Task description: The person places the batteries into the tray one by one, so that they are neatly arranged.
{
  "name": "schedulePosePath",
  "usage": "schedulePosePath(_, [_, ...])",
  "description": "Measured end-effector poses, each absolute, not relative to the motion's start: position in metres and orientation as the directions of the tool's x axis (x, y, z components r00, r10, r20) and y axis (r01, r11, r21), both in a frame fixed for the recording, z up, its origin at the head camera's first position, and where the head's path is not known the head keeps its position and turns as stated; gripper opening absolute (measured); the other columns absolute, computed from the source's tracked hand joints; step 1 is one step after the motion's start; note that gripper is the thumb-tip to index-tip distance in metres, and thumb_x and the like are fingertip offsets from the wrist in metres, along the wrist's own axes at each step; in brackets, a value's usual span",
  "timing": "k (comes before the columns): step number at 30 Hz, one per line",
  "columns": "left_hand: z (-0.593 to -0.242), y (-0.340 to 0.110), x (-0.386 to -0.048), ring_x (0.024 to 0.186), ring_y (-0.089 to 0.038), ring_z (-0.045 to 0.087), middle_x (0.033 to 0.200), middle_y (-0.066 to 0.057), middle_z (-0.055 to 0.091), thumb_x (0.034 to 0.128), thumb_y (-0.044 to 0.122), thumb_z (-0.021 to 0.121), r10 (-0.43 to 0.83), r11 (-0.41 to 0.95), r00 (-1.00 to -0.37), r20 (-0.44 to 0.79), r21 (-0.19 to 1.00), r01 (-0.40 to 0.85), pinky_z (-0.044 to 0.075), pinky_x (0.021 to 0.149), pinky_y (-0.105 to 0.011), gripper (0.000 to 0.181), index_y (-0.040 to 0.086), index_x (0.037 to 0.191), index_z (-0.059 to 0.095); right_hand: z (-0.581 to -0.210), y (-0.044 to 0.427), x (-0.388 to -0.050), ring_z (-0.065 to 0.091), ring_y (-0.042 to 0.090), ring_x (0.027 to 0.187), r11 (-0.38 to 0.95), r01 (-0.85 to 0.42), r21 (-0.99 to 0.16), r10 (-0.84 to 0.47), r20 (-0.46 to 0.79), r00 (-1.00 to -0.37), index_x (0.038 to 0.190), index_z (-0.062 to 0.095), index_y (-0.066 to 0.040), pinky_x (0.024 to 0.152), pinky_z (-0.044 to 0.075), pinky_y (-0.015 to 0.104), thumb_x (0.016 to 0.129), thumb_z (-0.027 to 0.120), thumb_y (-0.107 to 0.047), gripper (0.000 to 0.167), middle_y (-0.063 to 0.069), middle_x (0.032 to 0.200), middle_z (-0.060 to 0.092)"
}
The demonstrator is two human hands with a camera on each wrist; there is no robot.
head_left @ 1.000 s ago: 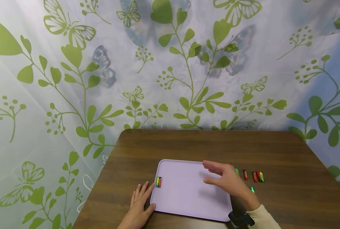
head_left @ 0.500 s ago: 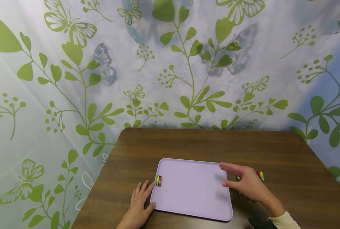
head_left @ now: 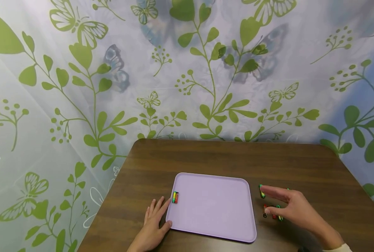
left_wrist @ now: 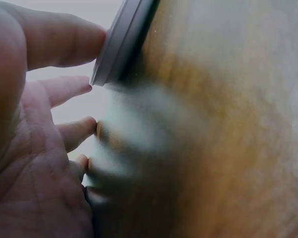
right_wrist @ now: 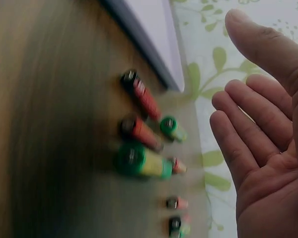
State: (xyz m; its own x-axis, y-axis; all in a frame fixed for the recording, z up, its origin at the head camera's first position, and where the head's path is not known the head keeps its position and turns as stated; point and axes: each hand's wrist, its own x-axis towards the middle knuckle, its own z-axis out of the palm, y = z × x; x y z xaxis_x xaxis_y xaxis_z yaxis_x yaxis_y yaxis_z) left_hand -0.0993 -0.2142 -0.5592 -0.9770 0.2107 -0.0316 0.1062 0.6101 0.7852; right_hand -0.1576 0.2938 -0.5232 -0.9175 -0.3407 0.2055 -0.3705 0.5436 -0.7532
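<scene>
A pale purple tray [head_left: 213, 206] lies on the table with two batteries [head_left: 175, 197] side by side at its left edge, one green-yellow, one red. My left hand [head_left: 152, 227] rests at the tray's left side, fingers spread, thumb touching the rim; the left wrist view shows the thumb against the tray edge [left_wrist: 116, 44]. Right of the tray, my right hand [head_left: 300, 210] hovers above several red and green batteries [head_left: 264, 211], fingers relaxed, holding nothing, and covers part of the group. In the right wrist view the batteries [right_wrist: 146, 161] lie beside the hand [right_wrist: 268, 139].
The brown wooden table [head_left: 224, 155] reaches back to a hanging cloth [head_left: 161, 77] printed with green leaves and butterflies. A green-yellow battery [head_left: 262, 191] lies just right of the tray, near my right fingertips.
My right hand has moved right, from above the tray's right part to above the loose batteries. My left hand has stayed by the tray's left edge.
</scene>
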Motion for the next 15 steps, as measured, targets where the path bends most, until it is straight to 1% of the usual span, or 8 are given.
schedulePosePath(2, [-0.559, -0.214, -0.099, 0.167, -0.057, 0.0, 0.178, -0.026, 0.028, 0.0998, 0.015, 0.073, 0.21, 0.613, -0.977, -0.03, 0.783, 0.108, -0.009, 0.128, -0.077, 0.072, 0.015, 0.167, 0.047, -0.524, 0.301, -0.155, 0.073, 0.0, 0.121, 0.554, -0.36, -0.751, -0.339, 0.191, -0.921, 0.144, 0.072, -0.012, 0.092, 0.057, 0.01, 0.083, 0.096, -0.023, 0.066, 0.011, 0.139, 0.077])
schedulePosePath(5, [-0.558, -0.213, -0.1, 0.167, -0.057, 0.0, 0.178, -0.026, 0.028, 0.1003, 0.015, 0.073, 0.209, 0.616, -0.977, -0.027, 0.78, 0.11, -0.009, 0.129, -0.076, 0.071, 0.015, 0.167, 0.047, -0.523, 0.311, -0.152, 0.071, -0.004, 0.121, 0.606, -0.324, -0.726, -0.323, 0.147, -0.935, 0.143, 0.073, -0.014, 0.092, 0.053, 0.006, 0.083, 0.096, -0.028, 0.066, 0.008, 0.138, 0.077])
schedulePosePath(9, [-0.557, -0.213, -0.1, 0.167, -0.057, 0.0, 0.178, -0.026, 0.028, 0.1008, 0.015, 0.073, 0.211, 0.618, -0.977, -0.03, 0.779, 0.11, -0.009, 0.129, -0.076, 0.071, 0.015, 0.167, 0.046, -0.524, 0.323, -0.149, 0.068, -0.01, 0.119, 0.675, -0.269, -0.687, -0.295, 0.083, -0.952, 0.143, 0.073, -0.018, 0.09, 0.055, 0.01, 0.081, 0.096, -0.036, 0.069, 0.004, 0.136, 0.079])
schedulePosePath(12, [-0.557, -0.213, -0.1, 0.167, -0.057, -0.001, 0.178, -0.026, 0.027, 0.1009, 0.016, 0.073, 0.211, 0.617, -0.977, -0.039, 0.78, 0.102, -0.009, 0.129, -0.077, 0.072, 0.016, 0.167, 0.046, -0.529, 0.332, -0.147, 0.068, -0.01, 0.117, 0.69, -0.246, -0.68, -0.286, 0.055, -0.957, 0.143, 0.073, -0.017, 0.089, 0.058, 0.014, 0.082, 0.096, -0.037, 0.069, 0.005, 0.136, 0.079])
schedulePosePath(15, [-0.558, -0.213, -0.1, 0.167, -0.057, 0.0, 0.178, -0.025, 0.028, 0.1007, 0.016, 0.074, 0.205, 0.617, -0.978, -0.046, 0.782, 0.093, -0.009, 0.128, -0.077, 0.072, 0.017, 0.167, 0.047, -0.534, 0.338, -0.144, 0.069, -0.01, 0.115, 0.698, -0.247, -0.672, -0.287, 0.054, -0.957, 0.142, 0.074, -0.018, 0.087, 0.059, 0.014, 0.082, 0.096, -0.037, 0.067, 0.006, 0.137, 0.078])
